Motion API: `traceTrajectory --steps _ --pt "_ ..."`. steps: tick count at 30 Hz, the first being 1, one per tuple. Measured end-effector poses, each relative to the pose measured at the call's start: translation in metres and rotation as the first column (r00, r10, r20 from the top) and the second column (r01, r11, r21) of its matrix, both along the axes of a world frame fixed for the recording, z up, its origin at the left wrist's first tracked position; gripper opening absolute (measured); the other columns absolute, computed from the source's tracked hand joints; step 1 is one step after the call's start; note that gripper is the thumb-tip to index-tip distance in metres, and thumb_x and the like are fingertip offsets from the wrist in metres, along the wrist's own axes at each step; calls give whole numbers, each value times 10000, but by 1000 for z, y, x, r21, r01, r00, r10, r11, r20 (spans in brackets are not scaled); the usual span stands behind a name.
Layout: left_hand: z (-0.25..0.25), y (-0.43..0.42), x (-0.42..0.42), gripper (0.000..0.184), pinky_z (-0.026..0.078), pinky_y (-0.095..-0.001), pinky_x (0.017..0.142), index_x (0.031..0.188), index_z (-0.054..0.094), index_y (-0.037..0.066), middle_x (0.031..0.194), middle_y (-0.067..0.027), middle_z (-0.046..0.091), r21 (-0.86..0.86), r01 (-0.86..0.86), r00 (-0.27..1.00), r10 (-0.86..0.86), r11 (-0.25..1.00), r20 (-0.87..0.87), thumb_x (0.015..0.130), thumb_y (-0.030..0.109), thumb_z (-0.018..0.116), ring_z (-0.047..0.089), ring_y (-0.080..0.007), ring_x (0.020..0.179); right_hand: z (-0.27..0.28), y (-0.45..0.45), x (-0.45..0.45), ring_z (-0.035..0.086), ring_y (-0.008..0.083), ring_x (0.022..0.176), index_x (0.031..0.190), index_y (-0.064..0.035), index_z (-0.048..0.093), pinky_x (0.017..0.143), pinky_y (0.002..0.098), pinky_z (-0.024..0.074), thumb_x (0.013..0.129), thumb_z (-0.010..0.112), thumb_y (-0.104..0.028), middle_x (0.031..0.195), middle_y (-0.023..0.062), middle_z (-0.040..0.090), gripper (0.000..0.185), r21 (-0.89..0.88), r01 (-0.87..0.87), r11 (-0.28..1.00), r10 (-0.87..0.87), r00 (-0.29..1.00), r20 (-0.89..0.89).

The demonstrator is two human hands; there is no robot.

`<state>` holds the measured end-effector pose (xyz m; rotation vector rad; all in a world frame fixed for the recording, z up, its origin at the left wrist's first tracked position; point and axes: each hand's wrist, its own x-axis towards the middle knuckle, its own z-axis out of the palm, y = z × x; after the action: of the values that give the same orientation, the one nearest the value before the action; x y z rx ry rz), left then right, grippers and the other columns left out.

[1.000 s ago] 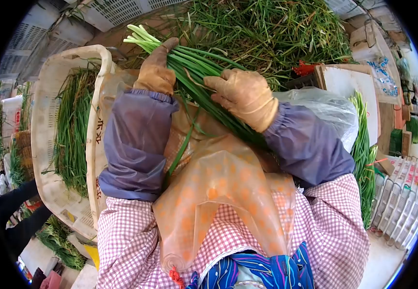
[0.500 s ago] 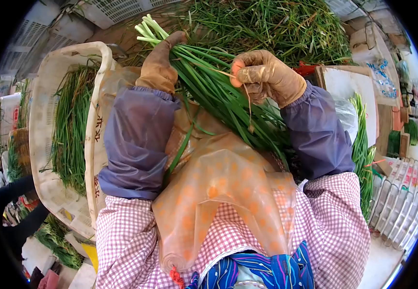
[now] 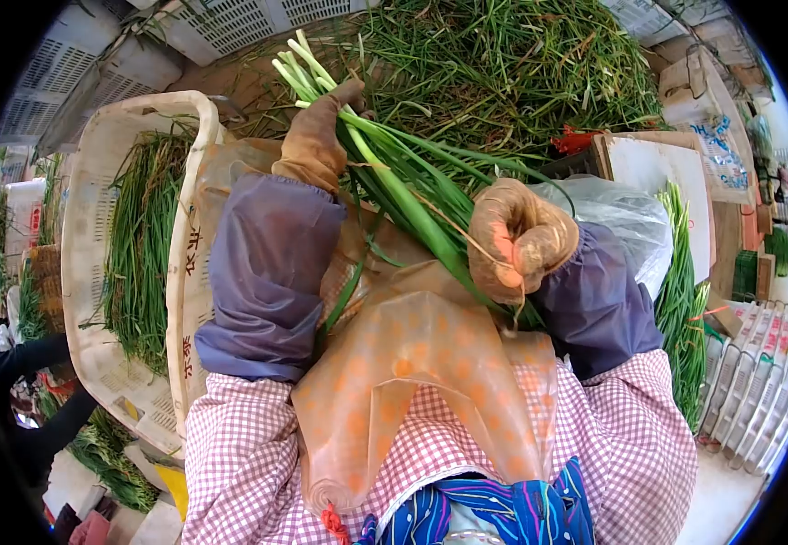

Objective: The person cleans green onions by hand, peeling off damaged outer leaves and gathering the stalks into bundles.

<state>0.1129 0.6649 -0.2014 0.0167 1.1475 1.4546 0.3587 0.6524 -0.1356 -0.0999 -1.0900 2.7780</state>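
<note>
Pinching a dry strand [image 3: 479,244] between fingers of right hand [image 3: 523,241]; gripping garlic chives [image 3: 399,189] in left hand [image 3: 316,133], slanted, white ends forward, right of Chinese-lettered crate [image 3: 179,292].

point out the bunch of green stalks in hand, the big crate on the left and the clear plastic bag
bunch of green stalks [image 3: 409,207], head view, middle of the stalks
crate [image 3: 174,304], head view, inner-side rim
plastic bag [image 3: 628,216], head view, crumpled upper surface

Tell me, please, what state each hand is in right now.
Left hand: closed around the green stalks near their pale ends.
Right hand: closed, pinching a thin dry strand at the fingertips.
</note>
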Motion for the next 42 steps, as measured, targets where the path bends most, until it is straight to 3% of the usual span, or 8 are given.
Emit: traceTrajectory --steps 10,16,18,21,29,34,36,42 --pt "-9 3 -11 203 474 -342 451 696 546 37 613 -56 533 -245 -44 999 43 968 -10 749 148 708 541 -198 500 18 4 19 564 166 479 737 -19 596 411 275 439 773 704 -175 630 99 610 193 325 -127 937 242 908 -342" --pt "-32 4 -19 278 466 -357 470 692 569 44 632 -72 575 -189 87 992 -103 978 -75 752 266 727 551 -208 514 82 52 71 606 128 804 957 -29 619 703 253 499 814 628 -97 949 84 629 159 511 783 355 -914 407 12" --pt "-29 7 -15 299 458 -348 473 707 580 42 646 -76 585 -235 79 989 -106 969 -104 758 300 722 545 -205 513 55 106 47 598 117 786 1000 -40 625 719 246 499 810 628 -72 920 53 641 192 987 88 -137 -859 485 -163" --pt "-26 8 -12 311 467 -333 468 726 565 60 624 -60 559 -247 93 989 -118 964 -89 763 325 725 534 -194 496 34 51 -22 587 100 854 1118 -79 601 728 242 485 817 628 -59 969 35 641 303 998 26 50 -668 744 14" --pt "-18 -3 -13 245 504 -339 528 867 599 43 724 -90 604 -26 271 963 -270 962 23 765 221 734 588 -213 600 -29 19 -103 617 312 703 919 -72 632 609 396 488 753 619 -203 740 129 621 212 772 -329 -544 -437 896 75" --pt "-17 1 -6 233 522 -305 516 897 639 19 718 -83 639 17 286 958 -285 958 -5 779 207 709 622 -195 584 -7 39 -74 617 203 629 810 -40 637 548 333 486 756 640 -129 724 114 634 104 978 -201 48 -367 907 204" --pt "-18 2 -5 256 514 -316 483 877 633 19 690 -78 624 3 268 963 -268 963 -29 765 231 723 609 -193 555 22 40 -53 587 143 563 784 -24 620 473 275 455 794 639 -118 657 65 611 96 585 -166 794 -179 856 485" --pt "-9 -3 -1 243 510 -298 487 821 610 77 647 -2 545 -33 226 957 -228 974 -177 769 281 730 553 -154 509 41 111 27 620 130 663 963 -18 635 610 254 511 840 618 -133 790 72 652 169 560 435 705 -493 868 -53"
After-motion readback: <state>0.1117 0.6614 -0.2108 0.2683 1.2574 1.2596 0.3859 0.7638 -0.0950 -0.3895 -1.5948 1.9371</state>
